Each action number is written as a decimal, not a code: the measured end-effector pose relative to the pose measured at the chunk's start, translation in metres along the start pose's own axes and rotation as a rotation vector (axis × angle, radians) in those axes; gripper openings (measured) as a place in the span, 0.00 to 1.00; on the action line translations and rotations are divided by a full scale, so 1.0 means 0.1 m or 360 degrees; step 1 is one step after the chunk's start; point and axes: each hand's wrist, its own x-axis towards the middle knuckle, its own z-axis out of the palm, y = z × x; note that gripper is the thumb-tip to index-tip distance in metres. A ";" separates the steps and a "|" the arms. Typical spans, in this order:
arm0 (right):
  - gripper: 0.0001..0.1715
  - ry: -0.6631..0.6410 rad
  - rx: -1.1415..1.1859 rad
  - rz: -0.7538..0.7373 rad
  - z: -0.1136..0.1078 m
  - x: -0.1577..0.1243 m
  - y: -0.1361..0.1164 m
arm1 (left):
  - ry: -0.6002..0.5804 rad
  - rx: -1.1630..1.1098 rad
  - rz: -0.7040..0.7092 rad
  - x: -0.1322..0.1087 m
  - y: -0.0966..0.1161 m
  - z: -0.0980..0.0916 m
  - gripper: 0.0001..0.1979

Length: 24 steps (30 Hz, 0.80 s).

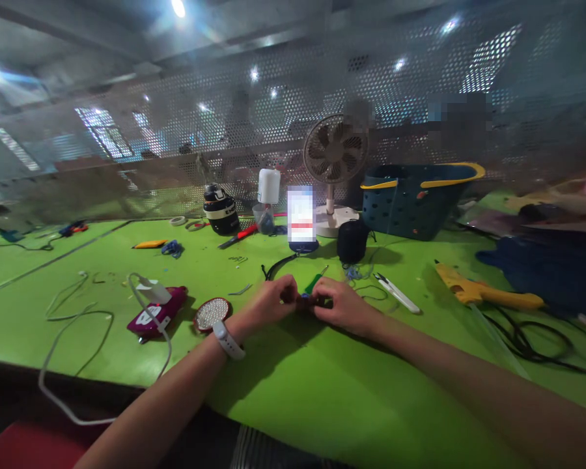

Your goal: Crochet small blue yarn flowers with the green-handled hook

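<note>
My left hand (276,296), with a white band on its wrist, is closed in a pinch at the middle of the green table. Facing it, my right hand (339,305) pinches too. Between the fingertips is a small dark piece with a bit of blue (305,298), mostly hidden, so its kind cannot be told. Just behind the right fingers lies a green-handled screwdriver (314,283). A black strap (279,263) rests beyond the left hand. Beside the left wrist is a round dish of small white beads (213,314).
A yellow glue gun (488,293) with its black cord and a white cutter (398,293) lie to the right. Behind stand a lit phone (301,212), a fan (335,150), a dark basket (410,202) and black thread (352,241). A purple power block (159,314) with cables sits left.
</note>
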 end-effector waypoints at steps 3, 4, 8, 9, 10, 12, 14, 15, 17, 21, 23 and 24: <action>0.05 -0.0007 -0.0013 -0.0021 0.00 0.00 -0.01 | 0.0000 0.0033 0.0015 -0.01 0.03 0.01 0.06; 0.06 -0.0010 -0.0011 -0.0026 0.00 0.00 -0.02 | -0.0004 0.0054 0.0027 -0.02 0.04 0.02 0.06; 0.06 -0.0020 0.0020 -0.0015 0.00 -0.01 -0.02 | -0.0051 0.0150 0.0097 -0.08 0.08 0.04 0.06; 0.06 -0.0015 0.0027 0.0000 0.00 -0.01 -0.01 | -0.0063 0.0207 0.0138 -0.09 0.08 0.04 0.06; 0.06 -0.0009 0.0033 0.0020 0.00 -0.01 -0.01 | -0.0070 0.0293 0.0197 -0.10 0.09 0.04 0.06; 0.04 0.0004 0.0050 0.0068 0.00 -0.01 -0.02 | -0.0083 0.0524 0.0356 -0.12 0.09 0.05 0.07; 0.03 0.0011 0.0078 0.0111 0.01 -0.01 -0.01 | -0.0097 0.0748 0.0506 -0.12 0.08 0.05 0.08; 0.03 0.0013 0.0096 0.0131 0.01 -0.01 -0.01 | -0.0108 0.0816 0.0558 -0.12 0.08 0.05 0.08; 0.03 0.0017 0.0139 0.0175 0.02 -0.01 0.00 | -0.0120 0.0901 0.0641 -0.11 0.06 0.05 0.09; 0.05 0.0016 0.0229 0.0256 0.05 0.02 0.05 | -0.0059 0.0971 0.0813 -0.09 -0.03 0.07 0.12; 0.07 0.0003 0.0256 0.0274 0.05 0.04 0.07 | -0.0016 0.1031 0.0902 -0.08 -0.08 0.07 0.12; 0.09 -0.0010 0.0266 0.0275 0.05 0.05 0.07 | 0.0010 0.1074 0.0960 -0.07 -0.10 0.06 0.12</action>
